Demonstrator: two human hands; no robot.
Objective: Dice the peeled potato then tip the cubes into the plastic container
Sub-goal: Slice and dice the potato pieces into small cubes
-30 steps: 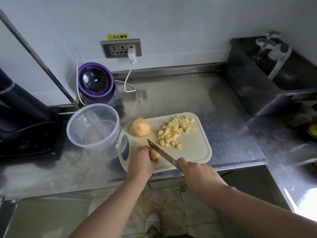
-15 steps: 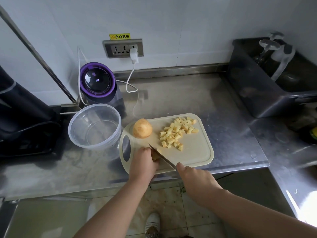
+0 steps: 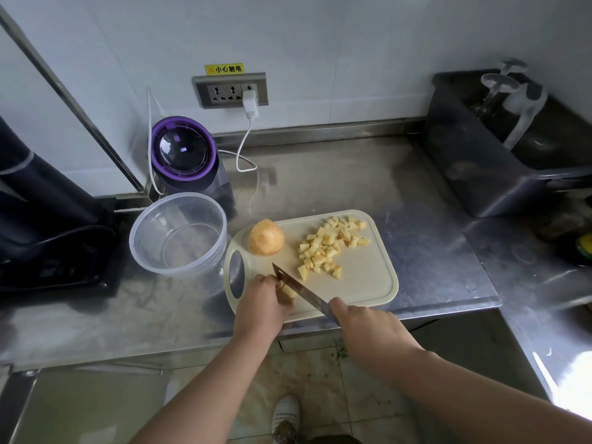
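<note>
A cream cutting board point(image 3: 368, 277) lies on the steel counter. A peeled potato half point(image 3: 266, 241) sits at its far left corner, and a pile of yellow potato cubes point(image 3: 330, 245) spreads over the middle and far right. My left hand point(image 3: 262, 302) holds a small potato piece point(image 3: 289, 291) down at the board's near left edge, fingers curled. My right hand point(image 3: 362, 325) grips the handle of a knife point(image 3: 301, 291), whose blade lies against that piece. The clear plastic container point(image 3: 177, 233) stands empty to the left of the board.
A purple-rimmed appliance point(image 3: 184, 153) stands behind the container, with a white cable running to the wall socket point(image 3: 230, 90). A dark bin point(image 3: 499, 149) with glassware fills the back right. A black machine point(image 3: 41, 213) sits at the left. The counter edge runs just under my hands.
The knife blade has shifted slightly along the small potato piece under my left hand. The cubes, the potato half and the container have not moved.
</note>
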